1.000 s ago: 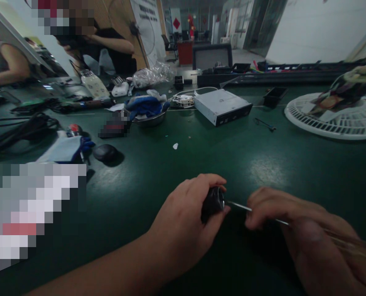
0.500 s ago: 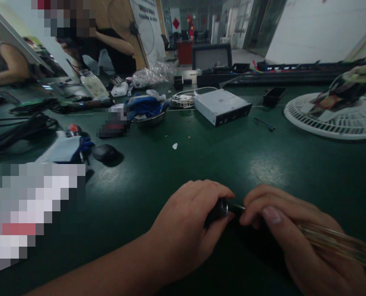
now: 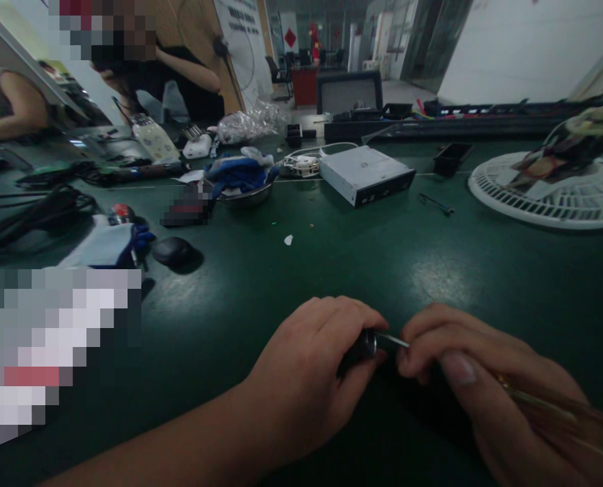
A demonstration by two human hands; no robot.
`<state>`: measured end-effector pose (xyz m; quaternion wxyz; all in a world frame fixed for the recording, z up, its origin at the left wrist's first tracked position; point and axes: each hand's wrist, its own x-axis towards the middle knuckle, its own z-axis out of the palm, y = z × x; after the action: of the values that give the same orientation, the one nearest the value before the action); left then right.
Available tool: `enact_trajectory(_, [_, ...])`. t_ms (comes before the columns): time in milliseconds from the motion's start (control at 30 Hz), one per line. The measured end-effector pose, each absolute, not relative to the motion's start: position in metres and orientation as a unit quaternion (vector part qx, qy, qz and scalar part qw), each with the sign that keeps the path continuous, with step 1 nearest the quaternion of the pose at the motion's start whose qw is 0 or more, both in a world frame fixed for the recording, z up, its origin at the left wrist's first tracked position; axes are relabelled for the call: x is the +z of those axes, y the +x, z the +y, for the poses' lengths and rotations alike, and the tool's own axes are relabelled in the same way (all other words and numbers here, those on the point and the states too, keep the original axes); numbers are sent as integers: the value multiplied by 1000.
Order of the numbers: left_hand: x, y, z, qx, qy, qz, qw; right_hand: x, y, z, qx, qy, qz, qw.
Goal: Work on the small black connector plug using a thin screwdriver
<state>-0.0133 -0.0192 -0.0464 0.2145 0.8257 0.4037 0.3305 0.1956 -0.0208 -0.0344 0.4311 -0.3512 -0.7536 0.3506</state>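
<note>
My left hand (image 3: 314, 365) is closed round a small dark cylindrical part (image 3: 366, 343) with a shiny rim, low over the table. Most of that part is hidden in my palm and fingers. In my right hand (image 3: 488, 379) lies a screwdriver (image 3: 555, 409) with a clear yellowish handle, blurred at its far end. Its thin metal shaft passes between my fingertips and reaches the rim of the dark part. Whether the tip sits inside the part or only touches it I cannot tell.
On the green table (image 3: 260, 291) are a black mouse (image 3: 173, 251), a metal bowl (image 3: 248, 196) with blue cloth, an optical drive (image 3: 365, 174) and a white fan grille (image 3: 549, 193). Cables (image 3: 32, 213) lie at left. Two people (image 3: 194, 74) sit across the table.
The screwdriver has turned in my right hand, and its handle has shifted slightly down. My right thumb has moved a little. My left hand has stayed almost still.
</note>
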Motion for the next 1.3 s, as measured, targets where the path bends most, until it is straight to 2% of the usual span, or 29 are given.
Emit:
enact_trajectory(300, [-46, -13, -20, 331, 825, 411, 202, -30, 194, -18, 388, -357, -742, 414])
enact_trajectory(567, [-45, -12, -20, 339, 823, 403, 212, -32, 195, -22, 339, -365, -756, 426])
enact_trajectory(833, [-47, -13, -20, 337, 819, 416, 206, -33, 196, -19, 397, -350, -747, 403])
enact_trajectory(1067, [-46, -13, -20, 336, 820, 408, 218, -30, 194, -21, 336, -352, -767, 418])
enact_trajectory(1300, [-46, -14, -20, 333, 821, 417, 206, -29, 192, -17, 364, -352, -759, 409])
